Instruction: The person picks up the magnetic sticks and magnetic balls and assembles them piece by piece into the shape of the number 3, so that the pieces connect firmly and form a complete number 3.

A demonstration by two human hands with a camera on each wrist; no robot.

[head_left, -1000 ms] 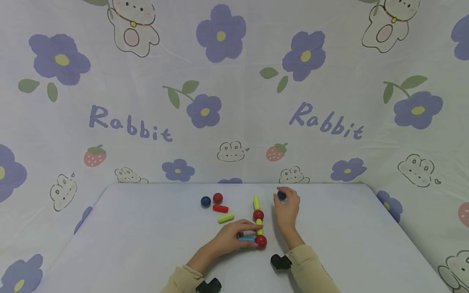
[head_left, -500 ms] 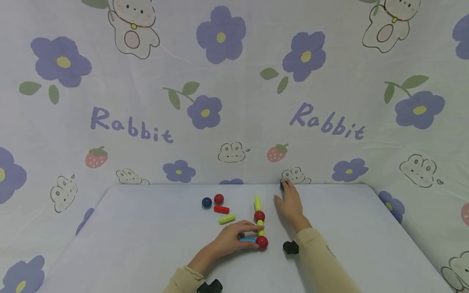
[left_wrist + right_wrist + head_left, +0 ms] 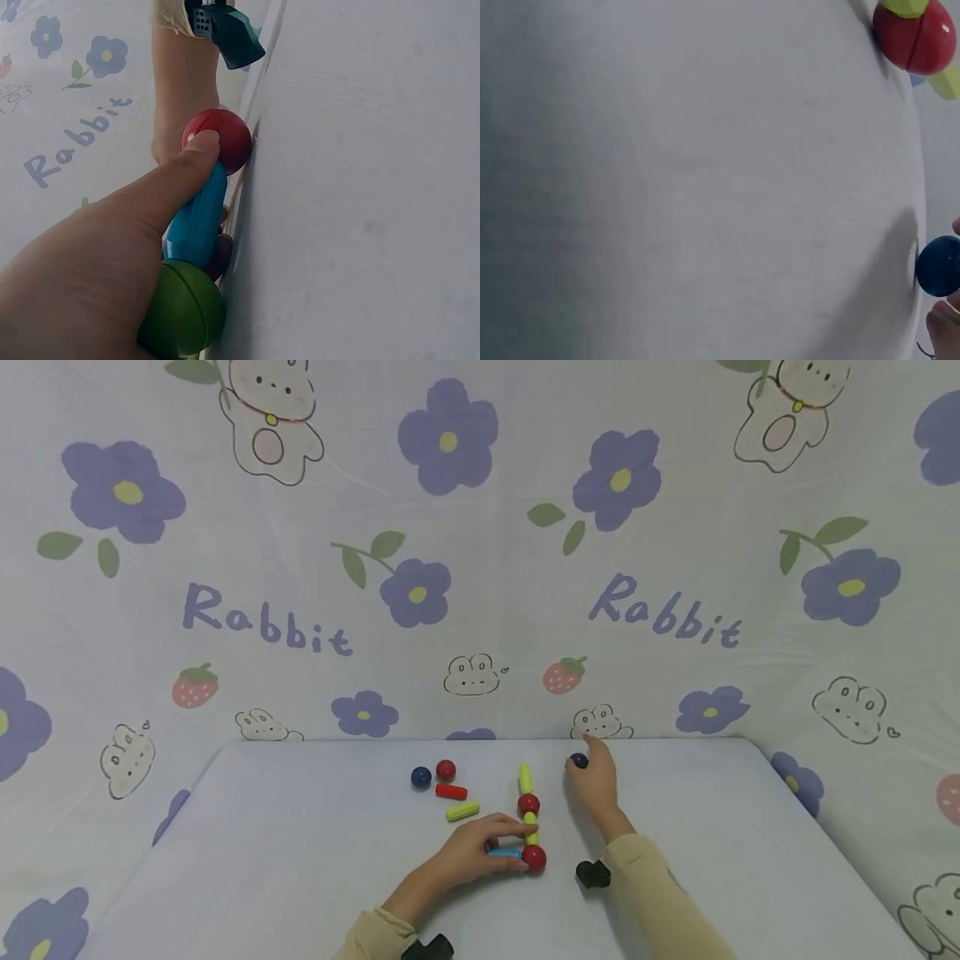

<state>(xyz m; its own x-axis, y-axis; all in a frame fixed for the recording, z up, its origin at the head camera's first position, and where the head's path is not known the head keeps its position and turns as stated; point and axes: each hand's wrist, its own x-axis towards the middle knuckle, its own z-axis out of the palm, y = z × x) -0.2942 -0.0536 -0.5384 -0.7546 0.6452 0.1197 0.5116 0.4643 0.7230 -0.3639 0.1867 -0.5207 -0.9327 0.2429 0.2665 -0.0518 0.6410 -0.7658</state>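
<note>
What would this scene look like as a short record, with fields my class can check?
Left hand: holds blue rod, thumb on corner red ball
Right hand: holds navy ball near table's far edge
Joined, in order: green ball, blue rod, corner red ball, near yellow rod, far red ball, end yellow rod
Joined shape: bent at corner red ball
Apart from these: second navy ball, loose red ball, red rod, loose yellow rod

On the table (image 3: 300, 860) we find two loose balls (image 3: 421, 777) back left | two loose rods (image 3: 462, 811) before them | joined chain (image 3: 528, 803) to their right, running front to back | left hand (image 3: 468, 847) around its front end | right hand (image 3: 597, 781) right of its far end, third ball (image 3: 578, 761) at its fingertips
</note>
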